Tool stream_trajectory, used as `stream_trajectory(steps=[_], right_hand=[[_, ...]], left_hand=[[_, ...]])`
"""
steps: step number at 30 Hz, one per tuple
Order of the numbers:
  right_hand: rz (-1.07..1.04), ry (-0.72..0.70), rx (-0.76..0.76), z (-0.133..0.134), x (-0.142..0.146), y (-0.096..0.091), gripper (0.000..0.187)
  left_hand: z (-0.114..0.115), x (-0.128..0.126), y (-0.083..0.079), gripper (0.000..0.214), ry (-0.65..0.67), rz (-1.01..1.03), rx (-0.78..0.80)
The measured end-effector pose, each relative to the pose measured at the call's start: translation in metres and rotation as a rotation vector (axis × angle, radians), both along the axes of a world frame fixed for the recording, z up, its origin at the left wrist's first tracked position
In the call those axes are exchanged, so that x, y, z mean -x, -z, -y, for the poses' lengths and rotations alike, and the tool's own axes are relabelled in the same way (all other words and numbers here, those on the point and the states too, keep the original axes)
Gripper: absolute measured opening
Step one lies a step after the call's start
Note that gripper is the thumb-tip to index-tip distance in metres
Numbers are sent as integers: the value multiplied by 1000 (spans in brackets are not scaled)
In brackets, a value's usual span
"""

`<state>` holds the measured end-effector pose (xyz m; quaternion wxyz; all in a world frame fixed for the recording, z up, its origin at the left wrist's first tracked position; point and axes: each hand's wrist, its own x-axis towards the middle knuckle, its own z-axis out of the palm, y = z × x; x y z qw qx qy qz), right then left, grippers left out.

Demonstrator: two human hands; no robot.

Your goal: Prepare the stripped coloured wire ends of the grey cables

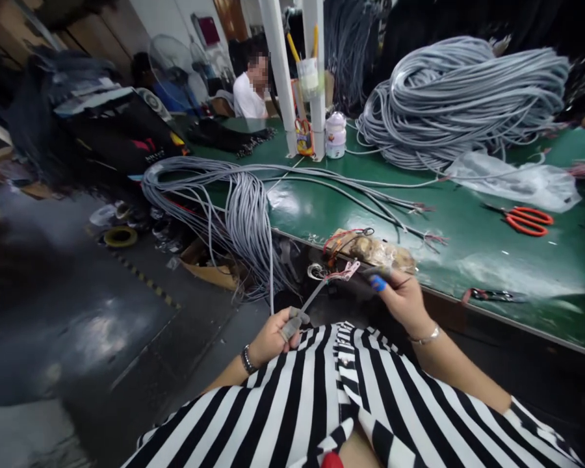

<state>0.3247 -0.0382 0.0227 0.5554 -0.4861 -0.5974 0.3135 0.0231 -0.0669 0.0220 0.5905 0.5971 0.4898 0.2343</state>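
Note:
My left hand is closed around a grey cable just above my striped lap, with grey covers on the thumb and a finger. The cable's stripped end fans into thin coloured wires. My right hand, with a blue cover on one fingertip, pinches those wire ends near the table's front edge. A bundle of loose grey cables hangs over the green table to the left of my hands.
A big coil of grey cable lies at the back right, beside a clear plastic bag and orange scissors. White posts, a jar and a cup of pens stand mid-table. Another person sits at the far end. Boxes and tape rolls litter the floor.

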Motion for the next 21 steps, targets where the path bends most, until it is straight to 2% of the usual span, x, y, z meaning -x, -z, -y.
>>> stream_trajectory(steps=[3,6,9,12,18,21], right_hand=[[14,-206,91,10,34,-11,26],[-86,-241,140,8,51,-11,29],[-205,-202,149,5,55,-4,29],[-219,-153,120,7,54,5,28],[-64,-29,-33,23,46,13,21],[32,14,-72,30,37,11,20]], left_hand=[[0,4,6,44,-23,-12,-24],[-5,2,14,43,7,-2,-16],[-12,-5,18,40,62,2,5],[-20,-18,13,39,39,36,36],[-39,-57,-4,38,-68,151,1],[-44,-71,-7,36,-38,182,-58]])
